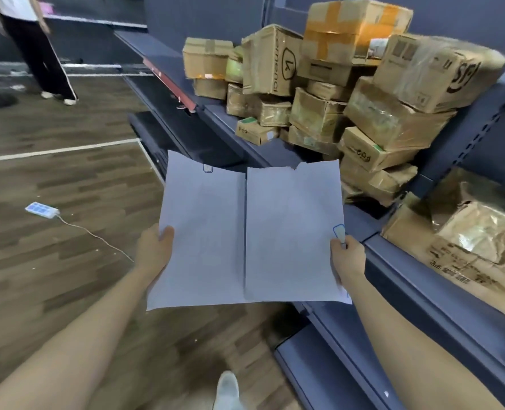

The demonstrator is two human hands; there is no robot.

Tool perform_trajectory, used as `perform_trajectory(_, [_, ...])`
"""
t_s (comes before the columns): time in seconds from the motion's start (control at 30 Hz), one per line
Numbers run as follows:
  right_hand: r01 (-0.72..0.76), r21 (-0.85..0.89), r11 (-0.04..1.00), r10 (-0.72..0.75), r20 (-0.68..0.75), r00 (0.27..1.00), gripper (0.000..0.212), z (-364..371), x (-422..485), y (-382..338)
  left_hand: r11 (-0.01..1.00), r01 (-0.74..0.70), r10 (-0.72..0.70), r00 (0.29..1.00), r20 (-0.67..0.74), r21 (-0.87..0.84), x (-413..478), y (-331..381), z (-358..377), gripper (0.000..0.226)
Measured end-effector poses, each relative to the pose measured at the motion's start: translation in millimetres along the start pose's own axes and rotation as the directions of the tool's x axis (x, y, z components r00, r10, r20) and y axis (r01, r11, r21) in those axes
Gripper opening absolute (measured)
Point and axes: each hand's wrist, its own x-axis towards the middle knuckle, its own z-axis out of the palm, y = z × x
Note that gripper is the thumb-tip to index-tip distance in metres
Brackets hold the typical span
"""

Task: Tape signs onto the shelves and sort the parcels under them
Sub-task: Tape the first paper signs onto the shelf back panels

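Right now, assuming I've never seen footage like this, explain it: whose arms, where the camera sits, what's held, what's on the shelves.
No machine here: a person wears one camera on the head, looking forward and down, so the bare arms are their own. The left hand grips the left sheet of white paper; the right hand pinches the right sheet. Beside them runs a dark metal shelf piled with battered cardboard parcels. A power strip lies on the wooden floor.

White signs (pixel 247 232), brown parcels (pixel 328 93), grey-blue shelves (pixel 393 270)
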Motion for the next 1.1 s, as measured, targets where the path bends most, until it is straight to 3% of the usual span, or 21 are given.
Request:
perform_trajectory(0.4, [0.123,-0.026,0.992,-0.117,0.166,0.979,0.036,148,149,-84,0.995,0.095,-0.082,0.962,-0.262,0.037,152,-2,-32,0.032])
perform_trajectory(0.63, [0.179,-0.034,0.983,-0.164,0.263,0.951,0.039,220,206,-124,0.987,0.158,-0.158,0.944,-0.290,-0.025,208,-15,-20,0.023])
perform_trajectory(0.77, [0.195,-0.043,0.980,-0.173,0.309,0.935,0.042,259,223,-137,0.974,0.225,-0.224,0.928,-0.299,-0.032,235,-31,-27,0.030])
perform_trajectory(1.1, [0.196,-0.075,0.978,-0.154,0.377,0.913,0.037,416,266,-205,0.958,0.276,-0.285,0.906,-0.312,-0.074,379,-82,-88,0.024])
